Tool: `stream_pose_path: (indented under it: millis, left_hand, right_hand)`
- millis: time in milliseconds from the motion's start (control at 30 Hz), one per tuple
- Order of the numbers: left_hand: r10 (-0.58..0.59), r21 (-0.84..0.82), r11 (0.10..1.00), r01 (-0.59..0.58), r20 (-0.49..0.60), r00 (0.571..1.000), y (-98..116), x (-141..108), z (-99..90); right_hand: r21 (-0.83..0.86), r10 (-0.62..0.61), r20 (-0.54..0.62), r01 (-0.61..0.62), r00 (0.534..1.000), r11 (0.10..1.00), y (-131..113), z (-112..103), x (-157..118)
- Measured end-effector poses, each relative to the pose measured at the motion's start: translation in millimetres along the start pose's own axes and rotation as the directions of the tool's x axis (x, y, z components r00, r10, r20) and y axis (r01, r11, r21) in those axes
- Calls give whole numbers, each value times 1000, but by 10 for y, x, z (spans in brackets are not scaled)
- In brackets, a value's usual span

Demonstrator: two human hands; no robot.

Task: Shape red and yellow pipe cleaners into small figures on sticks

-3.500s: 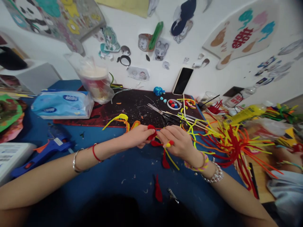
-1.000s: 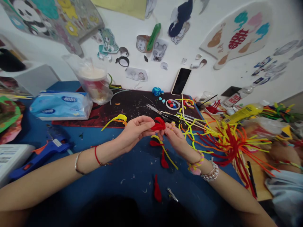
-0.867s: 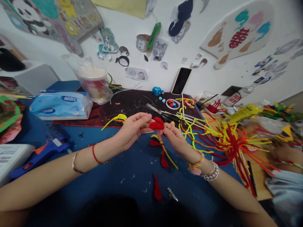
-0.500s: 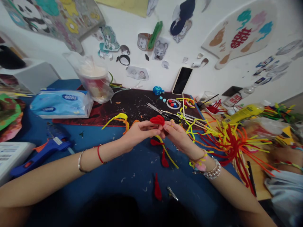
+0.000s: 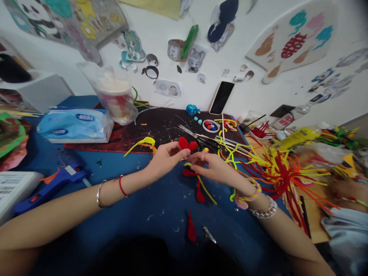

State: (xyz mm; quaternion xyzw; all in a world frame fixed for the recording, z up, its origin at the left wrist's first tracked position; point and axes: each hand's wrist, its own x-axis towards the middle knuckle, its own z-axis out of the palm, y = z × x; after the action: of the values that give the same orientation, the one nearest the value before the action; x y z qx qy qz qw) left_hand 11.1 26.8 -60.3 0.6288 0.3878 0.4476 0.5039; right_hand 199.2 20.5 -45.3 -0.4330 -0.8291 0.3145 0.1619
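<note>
Red fuzzy petals (image 5: 186, 144), apparently of pipe cleaner, stand up spread from the fingertips of my left hand (image 5: 168, 155), which pinches them at the base. Close on the right is my right hand (image 5: 212, 165), its fingers curved and thumb apart, with nothing visible in them. Its fingertips are near the left thumb; whether they touch I cannot tell. Below the hands lie a yellow pipe cleaner (image 5: 207, 190) and loose red petals, one pointing down (image 5: 200, 193). Another red petal (image 5: 191, 228) lies nearer me, beside a small metal clip (image 5: 209, 235).
Scissors (image 5: 188, 131) lie on the dark mat beyond my hands, near a small dish (image 5: 211, 126) of coloured balls. Pipe cleaners (image 5: 283, 174) pile up at right, beside another person's arm (image 5: 350, 191). At left are a blue glue gun (image 5: 54, 184), tissue pack (image 5: 74, 125) and bagged cup (image 5: 116, 99).
My right hand has let go of the red petals and drawn slightly right, its fingers loosening. The petals, bunched together before, now show spread apart in my left hand.
</note>
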Motion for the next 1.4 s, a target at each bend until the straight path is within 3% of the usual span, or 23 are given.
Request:
stream_pose_path:
  millis: [167,333,433,533,633,767,933,1100,1267,1400]
  left_hand:
    - [-95,-140,985,102,53,994,33,37,4]
    - [-195,-195,956,221,143,970,38,21,41]
    - [-183,-240,947,215,148,972,36,16,48]
    - [-172,-203,960,192,110,979,52,10,37]
    - [-142,-104,983,148,69,988,61,-5,23]
    - [-105,-70,991,111,83,991,67,-36,22]
    - [-115,-188,971,144,158,981,122,-72,44]
    - [-187,-363,903,229,147,971,155,-75,56]
    - [-188,-446,863,236,150,971,169,-75,68]
    - [-180,-495,831,254,193,965,176,-99,74]
  right_hand:
    - [-387,-37,58,57,998,920,125,170,-13]
    - [-469,-82,-19,64,996,881,179,219,0]
    - [-302,-86,-10,79,996,950,112,81,2]
    - [44,-62,2,62,998,997,8,-84,-12]
    - [374,-5,-72,32,997,927,-77,-157,-29]
    - [492,36,-269,105,963,864,-110,-103,-40]
    - [399,-43,-404,218,914,890,-81,-62,-47]
    - [61,-302,-422,359,855,931,-72,-126,-44]
    - [-16,-345,-422,373,838,928,-66,-149,-47]
    - [-96,-412,-457,417,788,904,-64,-151,-58]
